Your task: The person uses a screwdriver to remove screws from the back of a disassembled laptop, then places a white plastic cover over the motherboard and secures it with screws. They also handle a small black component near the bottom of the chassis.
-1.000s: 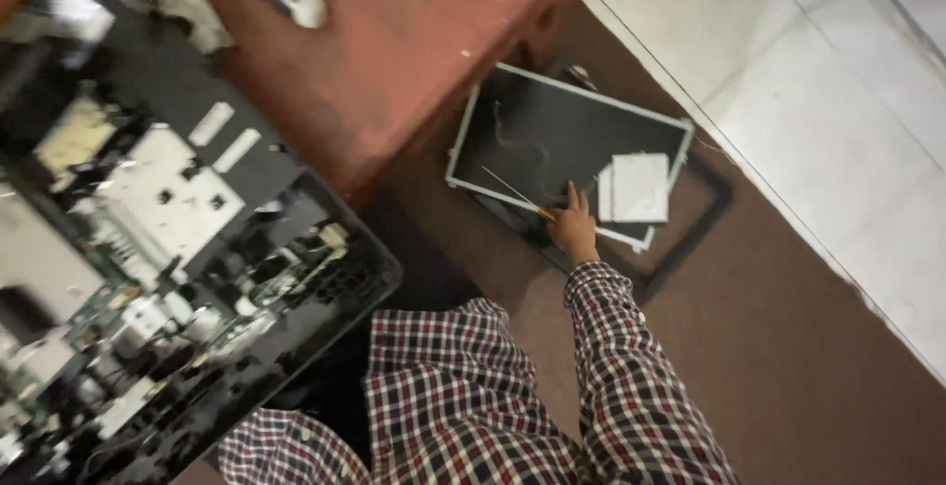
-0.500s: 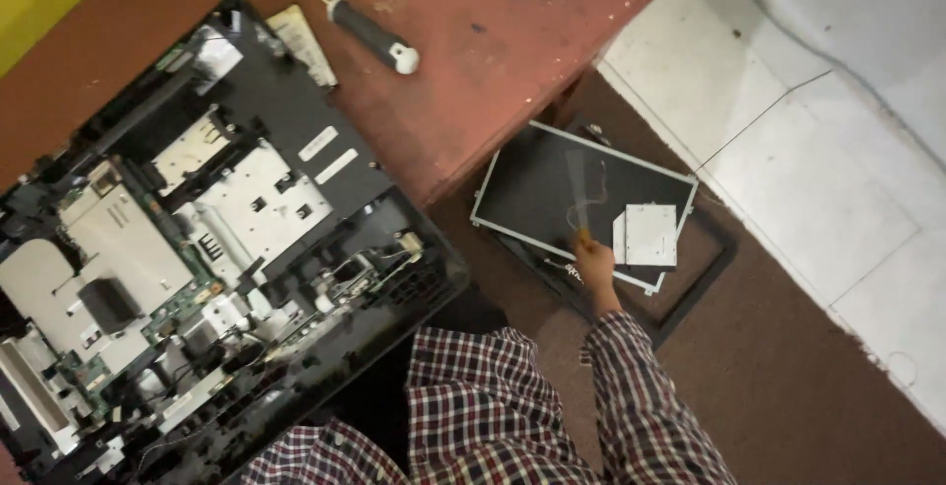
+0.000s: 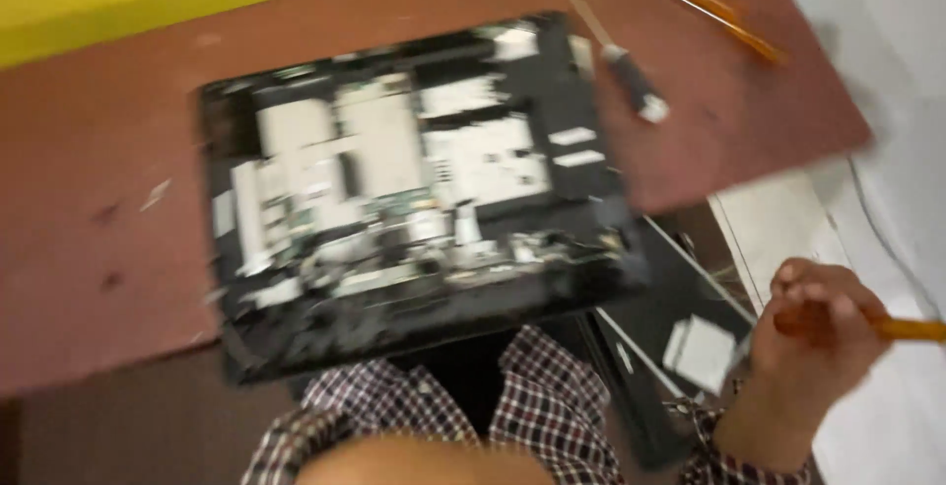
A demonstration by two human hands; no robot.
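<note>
Scuffed reddish wooden table [image 3: 89, 248], gutted laptop [image 3: 414, 199]

Person's wearing a checked shirt, dark red + white w/ black lines running thru it, small plaid squares. Long sleeve is showing on the right hand [image 3: 808, 347] side, cuff sitting at the wrist. Same plaid is covering the lap area too. Hand's bare, no glove, no watch showing. Pic's blurry tho.

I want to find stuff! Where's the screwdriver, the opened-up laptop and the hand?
screwdriver [image 3: 631, 79], head view, on its dark handle.
opened laptop [image 3: 414, 189], head view, on the exposed boards.
right hand [image 3: 813, 332], head view, on its back.
</note>
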